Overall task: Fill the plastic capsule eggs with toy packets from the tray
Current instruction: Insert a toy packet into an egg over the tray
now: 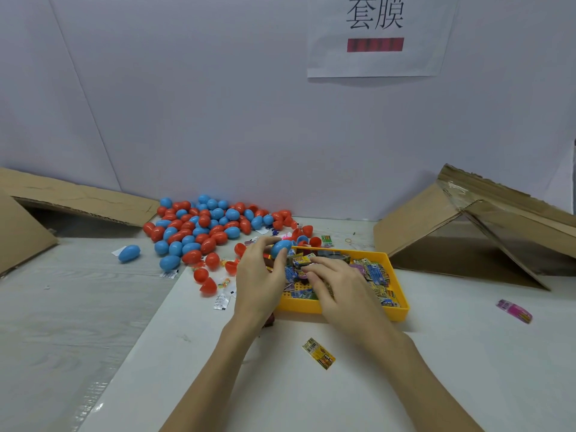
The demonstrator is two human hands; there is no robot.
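A yellow tray (343, 308) full of small toy packets sits at the table's middle. My left hand (260, 275) holds a blue capsule egg (280, 247) in its fingertips over the tray's left end. My right hand (335, 283) lies over the tray and its fingertips pinch a yellow and blue toy packet (300, 261). A pile of blue and red capsule eggs (202, 227) lies behind and to the left of the tray. Open red egg halves (207, 280) lie just left of my left hand.
One blue egg (129, 253) lies alone at the left. A loose yellow packet (318, 357) lies in front of the tray and a pink packet (514, 310) at the right. Folded cardboard pieces stand at the left (78, 201) and right (467, 232).
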